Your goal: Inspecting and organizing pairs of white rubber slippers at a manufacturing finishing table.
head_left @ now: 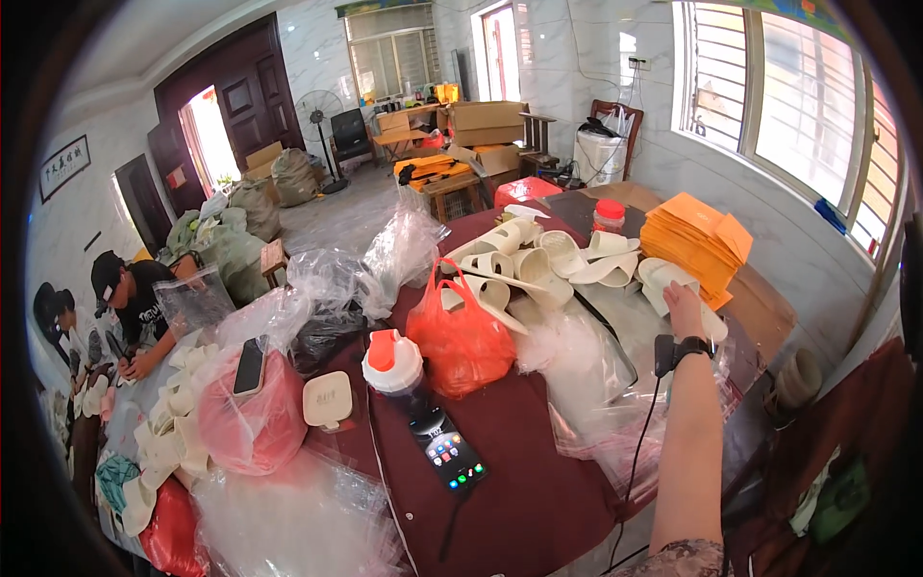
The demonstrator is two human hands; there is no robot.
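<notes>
— State of the hands?
— Touching a pale slipper (pixel 663 277) with the right hand (pixel 685 306), fingers bent over it; cannot tell whether gripping. No sight of the left hand.
— Main worry from here?
— Toppling the envelopes (pixel 694 240), piled unevenly just beyond the right hand: perhaps only a nudge away from sliding. Also snagging the cord (pixel 642 433), hanging from the wristband (pixel 685 354) toward the body, on the plastic (pixel 577 356) beside it.
— And among the heaped slippers (pixel 538 274), left of the hand?
— Possibly dragging several along, given such a tangle. Or bumping the jar (pixel 608 215), beyond and to the left, with too wide a sweep.
— Further left?
— A red bag (pixel 461 337), then a bottle (pixel 392 363) and a lit phone (pixel 448 450), nearer the body; at risk from a careless return sweep.
— The surface?
— A maroon tabletop (pixel 519 471), partly under crumpled plastic; probably slippery there.
— The room?
— Pale marbled walls (pixel 615 87), a barred window (pixel 803 106) beyond and right of the hand. Far beyond, leftward, cartons (pixel 488 123), a fan (pixel 320 117), bulging sacks (pixel 296 178). Far left, a co-worker (pixel 144 313) with head lowered.
</notes>
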